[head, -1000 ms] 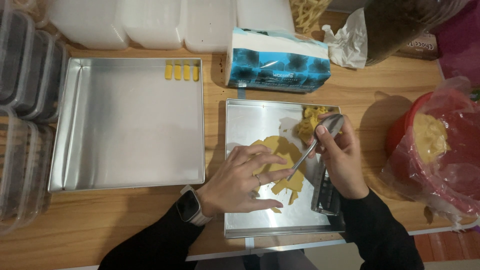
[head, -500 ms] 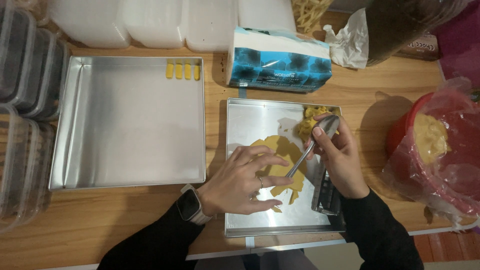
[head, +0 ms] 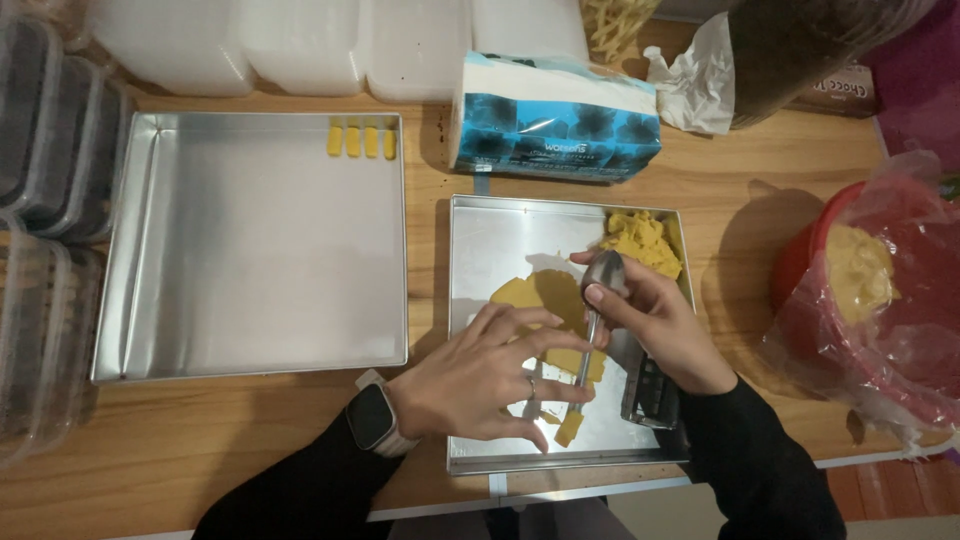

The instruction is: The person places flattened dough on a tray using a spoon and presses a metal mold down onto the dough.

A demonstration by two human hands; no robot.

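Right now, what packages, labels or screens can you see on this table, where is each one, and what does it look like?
Tissue pack: back centre, behind the small tray; soft rectangular pack, blue with dark flowers, white top.
Brown box: back right, partly hidden; flat carton with pale lettering.
Smartwatch: on the left wrist; rounded square dark screen, pale band.
Red bowl in clear plastic bag: right edge; yellow dough inside.
Clear lidded containers: stacked at left edge.

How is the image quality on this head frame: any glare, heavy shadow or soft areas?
Head view: dim, warm light; mild sheen on the large tray, no blown glare. The red bowl throws a soft shadow leftward on the table. Left hand and right hand are reasonably sharp; top right corner is dark.
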